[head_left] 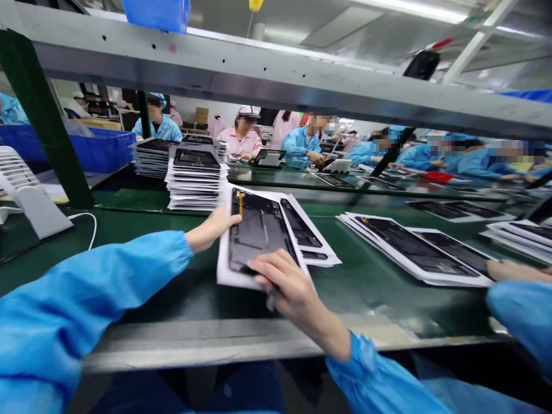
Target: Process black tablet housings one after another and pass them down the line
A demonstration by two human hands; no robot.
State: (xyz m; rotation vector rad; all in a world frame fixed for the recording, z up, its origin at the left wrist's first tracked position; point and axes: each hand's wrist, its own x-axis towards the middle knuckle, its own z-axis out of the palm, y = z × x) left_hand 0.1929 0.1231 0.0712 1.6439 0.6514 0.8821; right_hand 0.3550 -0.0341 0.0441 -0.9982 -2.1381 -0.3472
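Note:
A black tablet-like housing [263,230] with an orange flex cable [240,201] at its upper left lies on a white sheet [228,277], slightly tilted on the green bench. My left hand [210,230] grips the left edge of the sheet and housing, thumb on top near the cable. Over the lower end of the housing, my right hand [297,290] has its fingers curled together, index fingertip at the housing's bottom edge. A small greyish item [271,301] shows beneath those fingers; its kind is unclear. Just behind lies another black housing [299,223] on white sheets.
Tall stacks of sheets with housings [196,184] stand behind my left hand. A white slotted stand [32,195] and blue bin [101,150] are left. More housings [418,244] lie right, by a co-worker's hand [517,270]. A metal shelf beam [259,75] crosses above.

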